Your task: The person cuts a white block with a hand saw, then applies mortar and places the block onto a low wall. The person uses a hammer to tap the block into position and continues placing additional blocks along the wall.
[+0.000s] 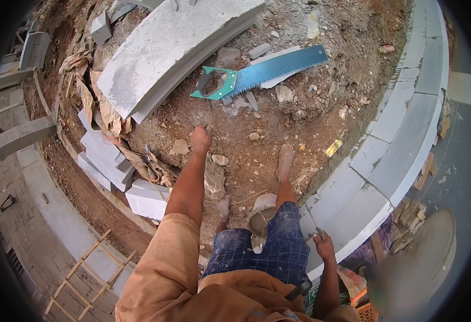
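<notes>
My left hand reaches out over the dirt with its fingers closed; what it holds, if anything, is hidden. Just beyond it lies a hand saw with a blue blade and a green and black handle, partly over a pale broken slab. By my right hip, my right hand is closed on a small grey object whose kind I cannot make out. That hand is above a curved row of grey blocks. Beyond my left hand rests a large curved concrete block.
White blocks are piled at the left beside torn brown paper. A bucket stands between my legs. A wooden ladder-like frame lies at lower left. Stones and rubble litter the soil; a large round pale object is at lower right.
</notes>
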Demonstrator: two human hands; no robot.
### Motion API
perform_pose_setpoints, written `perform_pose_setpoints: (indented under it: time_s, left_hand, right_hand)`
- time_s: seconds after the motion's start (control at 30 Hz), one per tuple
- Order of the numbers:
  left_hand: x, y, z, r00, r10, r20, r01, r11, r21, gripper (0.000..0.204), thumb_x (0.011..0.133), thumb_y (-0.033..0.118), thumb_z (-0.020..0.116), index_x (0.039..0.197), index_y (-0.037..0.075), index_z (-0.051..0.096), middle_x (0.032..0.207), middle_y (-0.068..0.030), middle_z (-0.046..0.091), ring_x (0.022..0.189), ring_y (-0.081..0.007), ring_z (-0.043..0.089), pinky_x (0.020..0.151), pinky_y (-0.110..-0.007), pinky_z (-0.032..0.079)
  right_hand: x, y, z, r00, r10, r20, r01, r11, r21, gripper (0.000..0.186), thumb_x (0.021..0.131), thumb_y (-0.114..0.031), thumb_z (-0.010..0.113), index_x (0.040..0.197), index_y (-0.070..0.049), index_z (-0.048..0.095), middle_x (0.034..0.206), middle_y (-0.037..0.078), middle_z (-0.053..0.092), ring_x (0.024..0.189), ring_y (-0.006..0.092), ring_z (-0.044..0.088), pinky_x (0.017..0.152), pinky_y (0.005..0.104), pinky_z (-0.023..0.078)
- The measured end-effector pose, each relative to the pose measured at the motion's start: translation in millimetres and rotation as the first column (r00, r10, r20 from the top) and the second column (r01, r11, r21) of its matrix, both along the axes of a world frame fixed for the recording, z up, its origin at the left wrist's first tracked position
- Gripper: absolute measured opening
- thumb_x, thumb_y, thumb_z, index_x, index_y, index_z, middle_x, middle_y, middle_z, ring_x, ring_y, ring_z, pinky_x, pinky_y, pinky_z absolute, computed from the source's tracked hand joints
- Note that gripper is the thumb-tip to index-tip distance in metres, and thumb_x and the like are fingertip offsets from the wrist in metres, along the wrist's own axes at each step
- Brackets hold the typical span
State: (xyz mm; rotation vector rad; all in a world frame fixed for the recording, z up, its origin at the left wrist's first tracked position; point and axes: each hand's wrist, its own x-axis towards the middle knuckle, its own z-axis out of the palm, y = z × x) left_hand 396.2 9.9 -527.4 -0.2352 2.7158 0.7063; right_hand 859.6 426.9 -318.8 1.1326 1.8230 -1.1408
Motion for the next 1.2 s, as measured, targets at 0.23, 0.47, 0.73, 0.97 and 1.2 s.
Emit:
perform_pose_setpoints:
  time_s: [0.23, 0.47, 0.73, 0.97, 1.2]
  left_hand:
    - [-91.0, -44.1, -162.4, 0.996, -0.082, 0.022, 0.084, 0.989, -0.123, 0.060, 0.095, 0.046, 0.059, 0.132, -0.001, 0.057, 0.118, -0.0265, 0.067, 0.105, -0.0425, 0.065, 0.088, -0.050, 0.050]
    - [-90.7, -66.6, -180.9, 0.999, 0.010, -0.036, -0.015, 0.989, -0.146, 0.039, 0.095, 0.037, 0.064, 0.101, -0.001, 0.070, 0.092, -0.0192, 0.071, 0.080, -0.0300, 0.067, 0.070, -0.042, 0.051]
    - [-95.7, -49.8, -160.8, 0.889, -0.393, -0.233, 0.336, 0.908, -0.251, 0.026, 0.095, 0.028, 0.065, 0.090, 0.002, 0.066, 0.084, -0.0127, 0.069, 0.072, -0.0321, 0.063, 0.070, -0.042, 0.052]
    - [17.6, -13.8, -62.7, 0.980, -0.152, -0.130, 0.122, 0.969, -0.216, 0.038, 0.087, 0.034, 0.063, 0.085, -0.003, 0.058, 0.067, -0.0198, 0.061, 0.064, -0.0370, 0.062, 0.057, -0.046, 0.046]
    - [129.6, 22.2, 104.8, 0.722, 0.122, 0.681, 0.093, 0.958, -0.270, 0.025, 0.078, 0.023, 0.070, 0.087, 0.000, 0.067, 0.091, -0.0210, 0.072, 0.074, -0.0288, 0.073, 0.064, -0.046, 0.059]
  right_hand:
    - [-120.9, 164.5, 62.3, 0.998, -0.029, -0.047, 0.045, 0.929, 0.368, 0.043, 0.097, -0.026, 0.065, 0.133, -0.004, 0.061, 0.100, 0.016, 0.074, 0.088, 0.0233, 0.072, 0.083, 0.0348, 0.055]
    - [-255.5, 455.2, 57.6, 0.849, 0.277, -0.450, 0.295, 0.458, 0.839, 0.046, 0.098, -0.023, 0.061, 0.137, 0.002, 0.056, 0.117, 0.019, 0.069, 0.107, 0.0257, 0.067, 0.095, 0.0364, 0.050]
    - [-350.1, 669.7, -9.2, 0.983, 0.074, -0.167, 0.155, 0.151, 0.976, 0.059, 0.097, -0.041, 0.058, 0.134, 0.005, 0.056, 0.127, 0.031, 0.062, 0.123, 0.0448, 0.059, 0.103, 0.0479, 0.046]
    - [-360.1, 694.1, 14.0, 0.994, -0.073, 0.080, -0.049, 0.350, 0.935, 0.060, 0.093, -0.041, 0.058, 0.134, 0.002, 0.055, 0.128, 0.032, 0.061, 0.120, 0.0467, 0.059, 0.099, 0.0506, 0.049]
    - [-391.2, 682.0, 32.1, 0.983, 0.144, 0.118, -0.167, 0.407, 0.898, 0.079, 0.096, -0.046, 0.057, 0.161, -0.019, 0.020, 0.149, 0.036, 0.041, 0.131, 0.0536, 0.047, 0.112, 0.0569, 0.038]
